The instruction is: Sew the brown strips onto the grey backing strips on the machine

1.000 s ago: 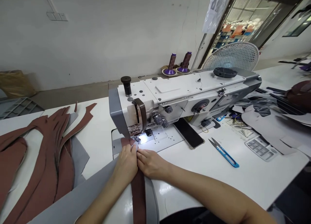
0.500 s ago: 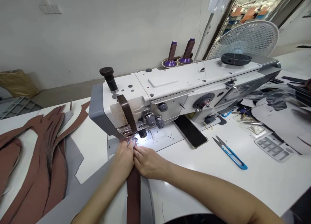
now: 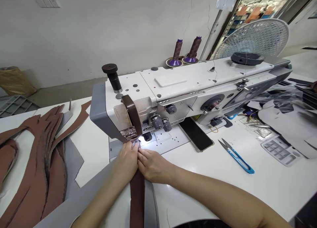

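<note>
My left hand (image 3: 127,163) and my right hand (image 3: 153,166) lie side by side on a narrow brown leather strip (image 3: 137,198) laid over a grey piece (image 3: 91,198). Both hands have their fingers pressed together at the strip's far end, right in front of the presser foot (image 3: 133,139) of a white industrial sewing machine (image 3: 188,86). The strip runs back toward me between my forearms. The needle itself is hidden behind my fingertips.
A pile of brown and grey cut leather pieces (image 3: 42,155) lies at the left. A black phone (image 3: 196,134) and blue thread snips (image 3: 237,157) lie right of the machine bed. Two thread cones (image 3: 184,51), a fan (image 3: 255,36), a calculator (image 3: 281,150) and grey scraps sit further right.
My hands have slid the strip's end forward to the presser foot. My head has moved closer to the machine, so it fills more of the view.
</note>
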A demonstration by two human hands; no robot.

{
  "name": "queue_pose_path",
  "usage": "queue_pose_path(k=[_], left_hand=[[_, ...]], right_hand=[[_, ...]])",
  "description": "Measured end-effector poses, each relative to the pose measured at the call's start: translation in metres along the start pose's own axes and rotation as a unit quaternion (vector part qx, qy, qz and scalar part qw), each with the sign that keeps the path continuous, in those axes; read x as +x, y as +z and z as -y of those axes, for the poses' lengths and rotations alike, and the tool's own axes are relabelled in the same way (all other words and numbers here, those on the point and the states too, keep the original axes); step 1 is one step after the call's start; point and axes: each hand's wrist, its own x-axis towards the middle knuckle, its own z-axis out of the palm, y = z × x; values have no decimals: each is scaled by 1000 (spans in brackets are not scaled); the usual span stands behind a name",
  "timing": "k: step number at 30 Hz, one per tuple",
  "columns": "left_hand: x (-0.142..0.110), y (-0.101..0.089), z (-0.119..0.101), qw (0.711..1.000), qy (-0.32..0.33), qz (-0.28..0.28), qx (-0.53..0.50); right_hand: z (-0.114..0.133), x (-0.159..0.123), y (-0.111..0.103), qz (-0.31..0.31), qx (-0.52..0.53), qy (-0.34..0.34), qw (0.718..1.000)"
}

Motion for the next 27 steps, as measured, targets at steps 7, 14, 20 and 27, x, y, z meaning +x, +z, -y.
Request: queue_pose_path(k=[7,14,20,27], left_hand=[[1,-4,-4,1000,-3,23,-2],[5,-4,-2,1000,11,-5,2],[0,-12,-8,1000,-15,20,13],[-18,-32,-22,991,-55,105,62]], right_hand=[[1,0,-1,9,21,10,1000],[-8,1,-1,19,20,15,1000],[-12,5,-15,40,-31,-75,996],[6,7,-40,100,-11,-83,991]])
